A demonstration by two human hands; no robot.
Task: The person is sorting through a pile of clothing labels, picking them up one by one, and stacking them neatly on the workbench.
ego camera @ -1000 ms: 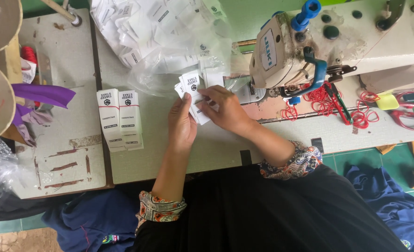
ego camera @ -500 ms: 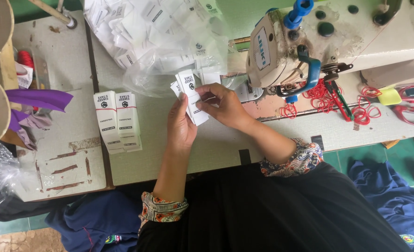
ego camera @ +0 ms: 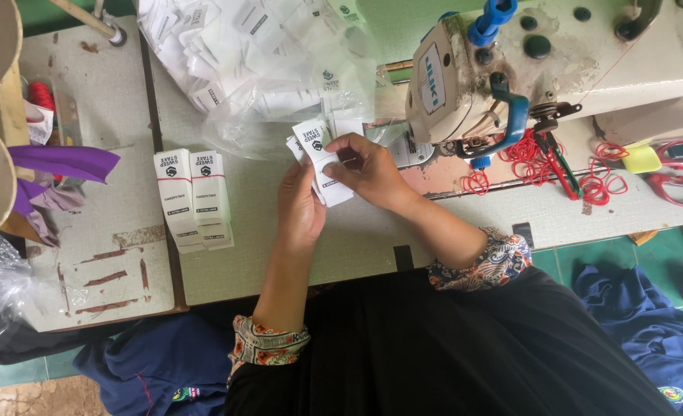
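Both hands on the labels

Left hand (ego camera: 299, 208) cups the labels (ego camera: 320, 158) fanned out — right hand (ego camera: 364, 166) pinches the front one, probably peeling it off.

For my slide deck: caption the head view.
Both hands, left and right, hold white labels beside a sewing machine.

Both hands at frame centre hold a small fan of white printed paper tags (ego camera: 322, 158): left hand (ego camera: 301, 206) underneath, right hand (ego camera: 368, 169) pinching the top one. Two neat tag stacks (ego camera: 194, 199) lie left on the grey tabletop (ego camera: 357, 239); cream sewing machine (ego camera: 511, 69) upper right.
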